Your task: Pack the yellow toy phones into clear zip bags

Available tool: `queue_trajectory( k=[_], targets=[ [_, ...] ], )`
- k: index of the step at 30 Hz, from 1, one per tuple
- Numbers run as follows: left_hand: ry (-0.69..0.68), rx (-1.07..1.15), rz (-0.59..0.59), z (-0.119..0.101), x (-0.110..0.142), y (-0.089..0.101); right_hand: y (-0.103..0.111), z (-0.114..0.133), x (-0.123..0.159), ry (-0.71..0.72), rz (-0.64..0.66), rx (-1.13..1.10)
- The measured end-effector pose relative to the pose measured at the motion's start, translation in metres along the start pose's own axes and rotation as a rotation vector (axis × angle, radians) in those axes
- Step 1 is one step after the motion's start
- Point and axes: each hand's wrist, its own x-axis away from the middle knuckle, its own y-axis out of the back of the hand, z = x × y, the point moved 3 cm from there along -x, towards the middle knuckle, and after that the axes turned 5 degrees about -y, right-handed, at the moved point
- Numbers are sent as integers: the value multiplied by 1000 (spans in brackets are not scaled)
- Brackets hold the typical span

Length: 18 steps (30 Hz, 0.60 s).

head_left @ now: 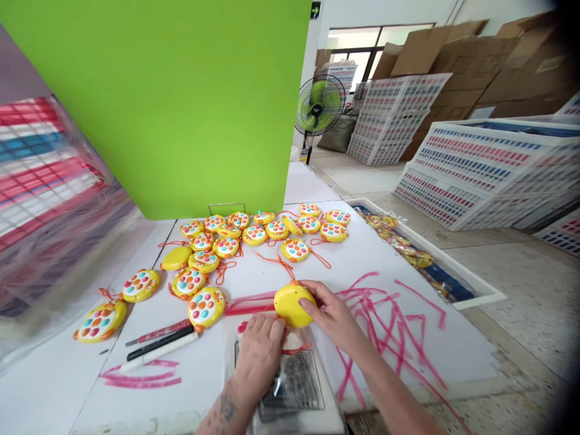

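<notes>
My right hand (330, 314) grips a yellow turtle-shaped toy (290, 305), its plain back turned up and an orange cord trailing from its far end. Curled fingers of my left hand (261, 345) hold the upper edge of a clear plastic bag (294, 380) with black print, just below the toy. The bag lies on a white stack at the table's near edge. Part of its opening is hidden by my fingers. Several more yellow toys with coloured buttons (206, 307) are spread over the table beyond my hands.
Left of my hands lie a black-and-white pen (161, 343) and a red cutter (158, 332). Pink strips (394, 326) litter the right side. A green panel (181, 109) rises behind the toys. A white crate (435, 272) with bagged toys stands beyond the right edge.
</notes>
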Motion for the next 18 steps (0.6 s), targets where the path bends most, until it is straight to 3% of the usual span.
queue_trajectory(
  k=[5,9,11,13,16,18],
  targets=[
    [36,-4,-46,1,3,2,-11,6,-7,75,32,134],
    [20,51,-139,1,2,8,-32,12,-9,126,211,200],
    [28,137,-171,2,0,12,-37,13,-10,152,220,246],
    [47,243,-169,4,-1,14,-30,11,-11,163,136,312],
    [66,391,-130,8,-3,14,-8,6,-12,69,0,397],
    [79,468,-109,10,-3,13,4,1,-9,-30,12,425]
  ],
)
